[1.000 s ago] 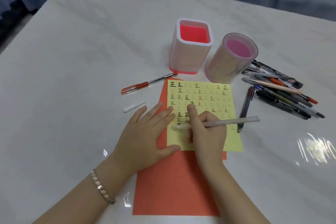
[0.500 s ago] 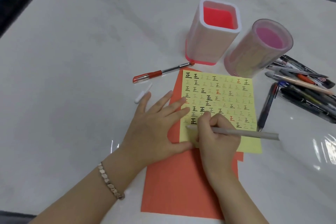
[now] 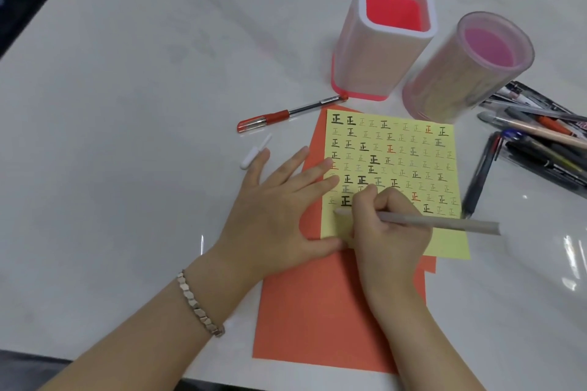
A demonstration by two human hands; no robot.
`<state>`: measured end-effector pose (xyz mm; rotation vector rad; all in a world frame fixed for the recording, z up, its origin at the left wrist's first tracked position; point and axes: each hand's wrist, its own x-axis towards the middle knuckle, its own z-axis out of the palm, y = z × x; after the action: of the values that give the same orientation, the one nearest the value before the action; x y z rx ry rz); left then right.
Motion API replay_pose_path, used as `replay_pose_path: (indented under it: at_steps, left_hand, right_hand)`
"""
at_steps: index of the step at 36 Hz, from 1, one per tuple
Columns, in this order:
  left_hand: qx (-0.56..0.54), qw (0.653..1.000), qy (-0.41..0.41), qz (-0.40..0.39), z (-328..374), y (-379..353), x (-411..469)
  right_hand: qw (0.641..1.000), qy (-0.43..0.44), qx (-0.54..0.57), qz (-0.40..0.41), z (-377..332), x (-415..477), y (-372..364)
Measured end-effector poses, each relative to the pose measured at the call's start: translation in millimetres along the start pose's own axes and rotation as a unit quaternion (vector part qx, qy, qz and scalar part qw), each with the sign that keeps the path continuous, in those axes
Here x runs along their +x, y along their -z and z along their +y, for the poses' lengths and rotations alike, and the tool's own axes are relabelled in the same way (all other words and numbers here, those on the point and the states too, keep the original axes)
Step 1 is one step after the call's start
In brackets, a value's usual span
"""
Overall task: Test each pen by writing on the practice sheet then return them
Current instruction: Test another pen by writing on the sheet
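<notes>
A yellow practice sheet (image 3: pixel 409 162) with rows of written characters lies on an orange paper (image 3: pixel 320 311). My right hand (image 3: pixel 387 232) grips a grey-white pen (image 3: pixel 444 225), its tip touching the sheet's lower left. My left hand (image 3: pixel 276 206) lies flat, fingers spread, pressing the left edge of the sheet and orange paper. A white pen cap (image 3: pixel 254 152) lies just beyond my left fingertips. A red pen (image 3: pixel 286 114) lies above it. A pile of pens (image 3: pixel 546 143) sits at the right.
Two holders stand behind the sheet: a square white one with a red inside (image 3: pixel 355 51) and a round pink one (image 3: pixel 444 82). A dark pen (image 3: pixel 479 178) lies beside the sheet's right edge. The white table (image 3: pixel 127 105) stretches left.
The view has shifted closer and slightly left. My right hand stays low on the sheet with the pen, the tip nudging along the lower left. My left hand has held its place.
</notes>
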<state>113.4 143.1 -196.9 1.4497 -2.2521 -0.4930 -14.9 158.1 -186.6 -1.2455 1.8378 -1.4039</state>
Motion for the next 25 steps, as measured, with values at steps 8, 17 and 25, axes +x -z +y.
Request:
replay_pose_path:
  at_steps: [8,17,25]
  left_hand:
    - [0.001,1.000,0.000,0.002,0,0,0]
    - [0.002,1.000,0.000,0.000,0,0,0]
    - [0.007,1.000,-0.010,-0.006,-2,1,-1]
  right_hand:
    - [1.000,-0.003,0.009,-0.014,-1,1,1]
    - [0.999,-0.023,0.031,-0.006,-4,2,3]
    - [0.988,-0.087,0.042,-0.121,-14,8,45]
